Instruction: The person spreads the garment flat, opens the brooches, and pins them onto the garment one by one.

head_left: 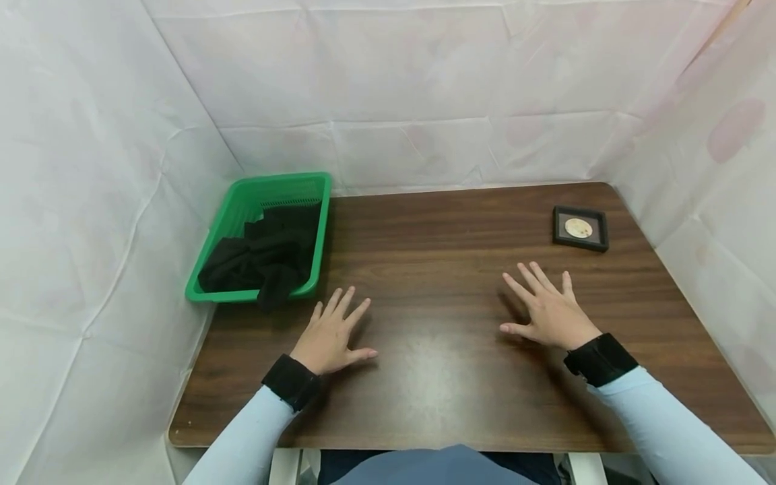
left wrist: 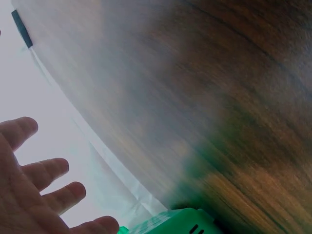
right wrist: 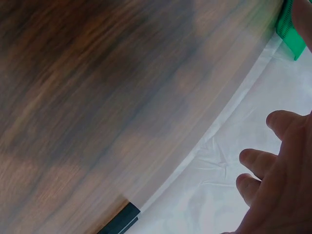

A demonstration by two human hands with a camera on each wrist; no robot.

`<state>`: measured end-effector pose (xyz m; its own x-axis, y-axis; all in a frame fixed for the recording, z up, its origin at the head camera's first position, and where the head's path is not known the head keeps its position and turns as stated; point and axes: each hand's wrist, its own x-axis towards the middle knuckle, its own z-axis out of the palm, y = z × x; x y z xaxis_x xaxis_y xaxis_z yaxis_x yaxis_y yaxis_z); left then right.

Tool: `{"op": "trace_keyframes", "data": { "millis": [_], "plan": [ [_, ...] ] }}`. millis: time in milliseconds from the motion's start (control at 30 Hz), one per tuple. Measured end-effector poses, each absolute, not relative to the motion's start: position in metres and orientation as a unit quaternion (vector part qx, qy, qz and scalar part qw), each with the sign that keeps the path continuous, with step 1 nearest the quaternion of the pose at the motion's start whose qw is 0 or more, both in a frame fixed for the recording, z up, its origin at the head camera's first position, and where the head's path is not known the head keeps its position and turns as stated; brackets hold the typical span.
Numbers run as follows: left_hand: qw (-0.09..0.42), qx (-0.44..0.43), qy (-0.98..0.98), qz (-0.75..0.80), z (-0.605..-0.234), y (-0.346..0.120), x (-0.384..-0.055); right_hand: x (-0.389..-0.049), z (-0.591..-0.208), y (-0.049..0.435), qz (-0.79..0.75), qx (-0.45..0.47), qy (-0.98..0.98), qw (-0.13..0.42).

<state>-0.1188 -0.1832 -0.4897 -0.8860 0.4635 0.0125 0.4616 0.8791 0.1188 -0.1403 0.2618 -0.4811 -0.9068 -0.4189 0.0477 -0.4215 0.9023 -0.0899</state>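
Both hands hover over the brown wooden table with fingers spread, holding nothing. My left hand [head_left: 327, 340] is just in front of a green plastic basket [head_left: 324, 249] at the table's back left. Black cloth [head_left: 273, 249] lies bunched in the basket, and one end hangs over its front rim. My right hand [head_left: 553, 316] is nearest to a small black frame [head_left: 597, 246] with a round cream disc [head_left: 578, 228] in it, which lies flat at the back right. In the left wrist view the fingers [left wrist: 63, 195] are extended above the basket's edge [left wrist: 180, 223].
White sheeting [head_left: 412, 87] walls off the back and both sides of the table [head_left: 424, 269]. Black bands [head_left: 291, 382] circle both wrists. The person sits at the table's front edge.
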Motion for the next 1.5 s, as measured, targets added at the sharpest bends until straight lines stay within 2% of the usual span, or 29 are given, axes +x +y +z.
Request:
{"op": "trace_keyframes", "data": {
  "millis": [333, 567, 767, 867, 933, 1167, 1333, 1500],
  "plan": [
    [-0.006, 0.264, 0.963, 0.062, -0.476, -0.182, -0.117, -0.143, -0.481, 0.260, 0.040, 0.222, -0.974, 0.006],
    [-0.068, 0.316, 0.942, 0.095, -0.447, -0.191, -0.128, -0.146, -0.481, 0.251, 0.050, 0.220, -0.974, 0.010],
    [-0.118, 0.283, 0.946, 0.103, -0.405, -0.215, -0.152, -0.148, -0.481, 0.236, 0.064, 0.235, -0.970, 0.017],
    [-0.117, 0.237, 0.961, 0.082, -0.389, -0.235, -0.168, -0.148, -0.482, 0.231, 0.072, 0.241, -0.968, 0.018],
    [-0.096, 0.192, 0.974, 0.072, -0.381, -0.250, -0.180, -0.148, -0.484, 0.229, 0.076, 0.244, -0.967, 0.019],
    [0.036, 0.053, 0.995, 0.070, -0.372, -0.297, -0.214, -0.147, -0.483, 0.225, 0.079, 0.246, -0.966, 0.005],
    [0.119, 0.012, 0.990, 0.069, -0.376, -0.311, -0.226, -0.146, -0.485, 0.221, 0.082, 0.249, -0.965, -0.004],
    [0.180, 0.015, 0.980, 0.078, -0.377, -0.314, -0.232, -0.145, -0.491, 0.218, 0.087, 0.255, -0.963, -0.008]
  ]
}}
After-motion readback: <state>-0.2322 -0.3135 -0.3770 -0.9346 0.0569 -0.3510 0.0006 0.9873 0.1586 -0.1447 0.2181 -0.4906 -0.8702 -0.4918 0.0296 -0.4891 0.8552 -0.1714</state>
